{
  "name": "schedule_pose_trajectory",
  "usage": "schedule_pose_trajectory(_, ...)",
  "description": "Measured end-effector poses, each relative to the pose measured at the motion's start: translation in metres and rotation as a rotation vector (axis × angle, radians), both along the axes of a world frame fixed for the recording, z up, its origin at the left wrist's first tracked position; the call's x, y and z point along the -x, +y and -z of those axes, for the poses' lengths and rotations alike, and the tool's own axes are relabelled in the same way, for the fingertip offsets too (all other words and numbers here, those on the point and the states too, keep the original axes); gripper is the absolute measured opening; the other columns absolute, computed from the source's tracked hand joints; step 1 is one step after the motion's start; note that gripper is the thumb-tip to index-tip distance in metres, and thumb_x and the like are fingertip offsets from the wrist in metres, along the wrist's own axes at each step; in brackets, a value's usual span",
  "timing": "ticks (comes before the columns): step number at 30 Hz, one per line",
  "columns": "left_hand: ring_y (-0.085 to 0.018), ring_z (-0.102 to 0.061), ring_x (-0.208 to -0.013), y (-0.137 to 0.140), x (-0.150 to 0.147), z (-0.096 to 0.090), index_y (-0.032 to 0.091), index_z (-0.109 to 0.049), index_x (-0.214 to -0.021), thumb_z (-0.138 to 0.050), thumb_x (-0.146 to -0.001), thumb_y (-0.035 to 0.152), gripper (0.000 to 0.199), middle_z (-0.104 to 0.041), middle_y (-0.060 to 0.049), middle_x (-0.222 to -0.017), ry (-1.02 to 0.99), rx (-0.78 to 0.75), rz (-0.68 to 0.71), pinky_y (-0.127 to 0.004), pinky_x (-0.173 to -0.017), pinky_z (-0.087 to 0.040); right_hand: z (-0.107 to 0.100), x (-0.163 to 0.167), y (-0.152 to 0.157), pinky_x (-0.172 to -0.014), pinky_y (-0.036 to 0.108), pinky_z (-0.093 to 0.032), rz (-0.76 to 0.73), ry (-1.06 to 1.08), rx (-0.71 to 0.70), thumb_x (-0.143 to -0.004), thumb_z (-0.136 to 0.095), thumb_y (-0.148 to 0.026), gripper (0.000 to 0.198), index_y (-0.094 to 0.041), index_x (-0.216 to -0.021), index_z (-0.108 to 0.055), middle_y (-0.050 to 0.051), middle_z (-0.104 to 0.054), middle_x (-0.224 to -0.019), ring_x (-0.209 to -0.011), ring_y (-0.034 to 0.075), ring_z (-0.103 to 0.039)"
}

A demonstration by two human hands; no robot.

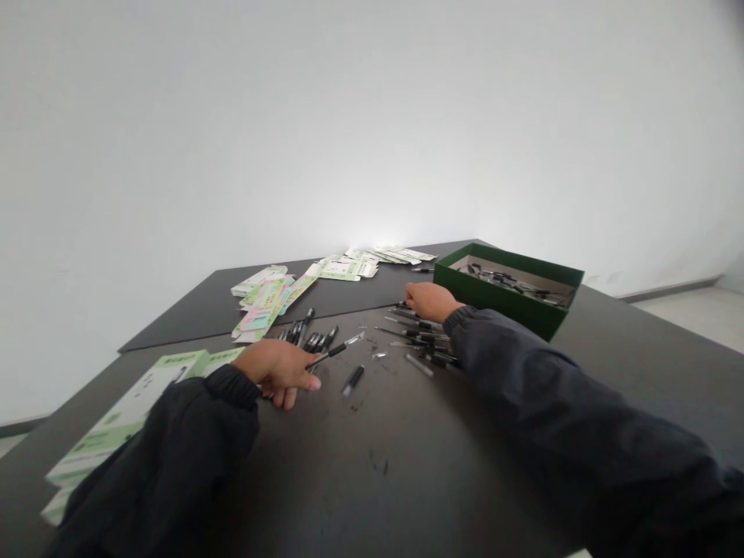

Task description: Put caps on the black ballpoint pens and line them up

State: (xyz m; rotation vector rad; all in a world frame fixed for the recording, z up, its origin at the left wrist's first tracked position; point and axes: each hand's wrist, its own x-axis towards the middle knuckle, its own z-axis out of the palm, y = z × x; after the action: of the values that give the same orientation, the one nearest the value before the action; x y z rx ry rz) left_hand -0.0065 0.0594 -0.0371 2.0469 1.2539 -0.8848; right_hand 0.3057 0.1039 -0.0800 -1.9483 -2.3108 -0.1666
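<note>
So the left hand (279,372) sat low on the dark tabletop (407,465), fingers curled together and clamped on a pen (340,349) that stuck out toward 2 o'clock, tip pointing off to the right. Right behind it, around 12 o'clock from that hand, was a small bunch of pens (308,335) lying side by side. A lone black cap (353,380) lay just to the right of the held pen, apart from it, plus a tiny clear bit (379,356) near that. The right hand (430,300) was stretched out further up the tabletop, resting on top of a scattered pile of refills (421,341), palm down; couldn't really tell if its fingers had closed on anything, they were hidden from this angle. Just at 3 o'clock from that hand stood a green box (511,298), open on top, with dark pen parts inside. Over at 10 o'clock from the left hand there was a messy stack of flat cartons (264,302), green and pink, and more of them (349,267) fanned out along the far edge. A few bigger sheets (116,426) poked out under the left sleeve (174,457) at 8 o'clock.
</note>
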Motion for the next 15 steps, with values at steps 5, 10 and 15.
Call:
schedule_pose_trajectory(5,-0.022,-0.067,-0.071,-0.002,-0.002,-0.002,0.014,-0.039,-0.132,-0.038,-0.091,0.038,0.047,-0.073,-0.017,-0.096,-0.001,0.027,0.001,-0.023,-0.045,-0.040,0.006,0.018,0.027,-0.074,0.027,-0.040,-0.087,-0.033,0.083,-0.084,-0.048,-0.022,0.024,-0.016,-0.103,-0.060,0.014,-0.065,-0.106,-0.092,0.020,-0.060)
schedule_pose_trajectory(10,-0.024,-0.068,-0.076,0.001,-0.002,0.002,0.014,-0.044,-0.127,-0.039,-0.090,0.038,0.045,-0.071,-0.019,-0.100,0.012,0.070,-0.024,-0.024,-0.045,-0.041,0.018,0.017,0.034,-0.076,0.028,-0.039,-0.138,-0.041,0.120,-0.083,-0.046,-0.015,0.023,-0.015,-0.101,-0.061,0.015,-0.065,-0.105,-0.093,0.020,-0.059)
schedule_pose_trajectory(15,-0.025,-0.067,-0.078,0.003,-0.001,0.004,0.012,-0.064,-0.106,-0.042,-0.088,0.043,0.042,-0.073,-0.019,-0.094,-0.002,0.119,-0.008,-0.027,-0.054,-0.046,0.015,0.016,0.030,-0.075,0.026,-0.038,-0.129,0.027,0.072,-0.081,-0.045,-0.011,0.024,-0.012,-0.099,-0.061,0.015,-0.066,-0.100,-0.089,0.019,-0.058)
